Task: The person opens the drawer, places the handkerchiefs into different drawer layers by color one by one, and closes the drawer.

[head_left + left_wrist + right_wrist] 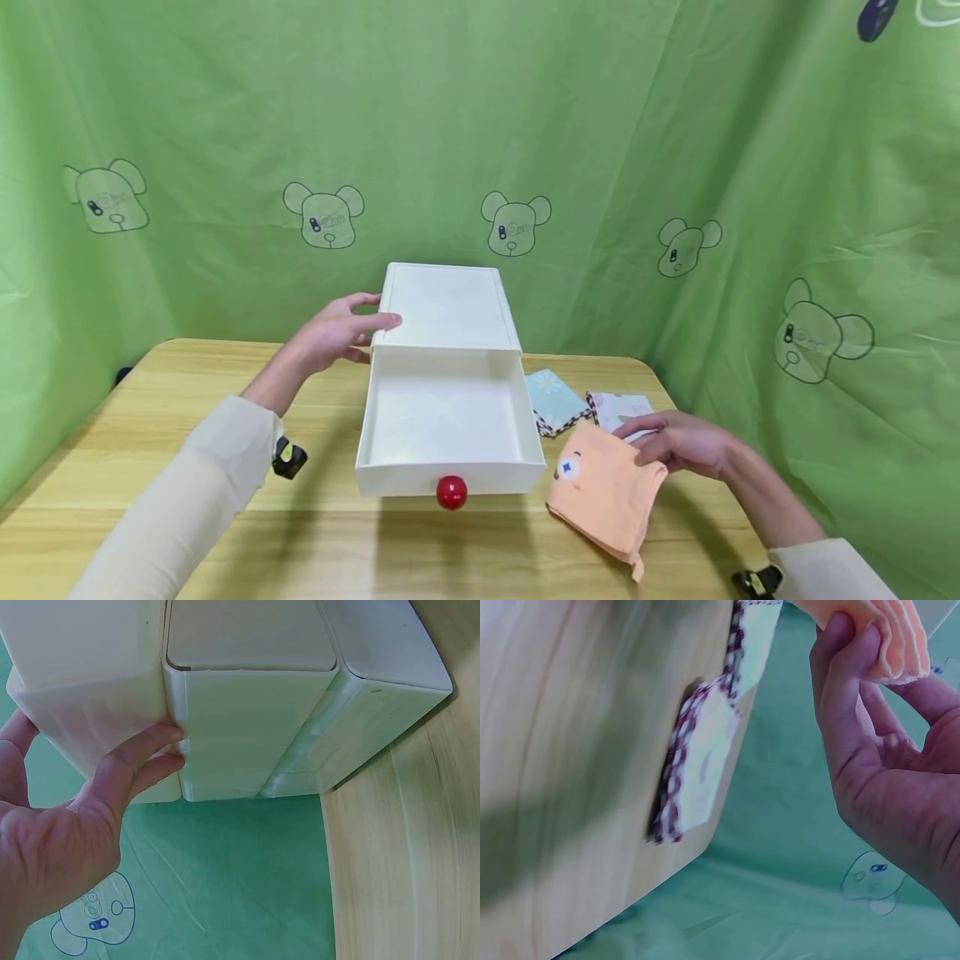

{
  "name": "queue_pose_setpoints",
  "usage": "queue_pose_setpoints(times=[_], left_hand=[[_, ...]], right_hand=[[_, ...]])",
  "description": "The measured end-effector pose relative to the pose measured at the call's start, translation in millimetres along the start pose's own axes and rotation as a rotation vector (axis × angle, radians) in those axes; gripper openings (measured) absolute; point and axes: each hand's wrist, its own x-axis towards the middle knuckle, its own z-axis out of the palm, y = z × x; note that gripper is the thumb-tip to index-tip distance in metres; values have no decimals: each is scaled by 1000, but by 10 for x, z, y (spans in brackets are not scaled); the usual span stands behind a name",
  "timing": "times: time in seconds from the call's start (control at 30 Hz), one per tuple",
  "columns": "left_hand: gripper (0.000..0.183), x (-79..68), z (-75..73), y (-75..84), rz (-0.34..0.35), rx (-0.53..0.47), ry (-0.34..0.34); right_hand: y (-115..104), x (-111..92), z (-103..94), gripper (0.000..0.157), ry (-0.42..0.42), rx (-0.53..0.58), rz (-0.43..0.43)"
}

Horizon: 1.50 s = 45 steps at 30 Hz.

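A white stacked drawer cabinet [446, 304] stands at the table's back, its empty top drawer [448, 408] pulled out, with a red round knob [452, 492] on the front. My left hand [337, 333] rests on the cabinet's left side, thumb over the top edge and fingers against the wall. In the left wrist view, fingertips [169, 735] touch the side near the seam below the top drawer. My right hand [686, 443] pinches a folded orange towel [607, 492] by its upper right edge, to the right of the drawer. The towel has an embroidered face and hangs tilted over the table.
A light blue folded cloth [553, 396] with a checked edge lies right of the cabinet. Beside it lies a white patterned cloth [618, 407], partly behind my right hand. The wooden table [202, 400] ends at a green curtain [420, 125] printed with bear heads.
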Motion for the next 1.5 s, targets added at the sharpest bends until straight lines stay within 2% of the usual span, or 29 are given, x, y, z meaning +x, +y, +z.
queue_pose_setpoints(times=[0.23,0.37,0.6,0.8,1.07,1.5], left_hand=[[90,-14,5,11,1,9,0],[90,-13,4,8,0,5,-1],[91,-3,2,5,3,9,1],[90,-9,4,10,2,2,0],[91,-10,6,7,2,5,-1],[91,-11,8,3,11,20,-13]], right_hand=[[-223,-5,114,62,54,6,-44],[-332,-23,163,66,89,19,-41],[-487,-59,192,68,147,11,-60],[-650,-112,211,71,160,2,-101],[-982,-210,260,66,203,-59,-153],[-1543,-401,297,54,360,51,-240]])
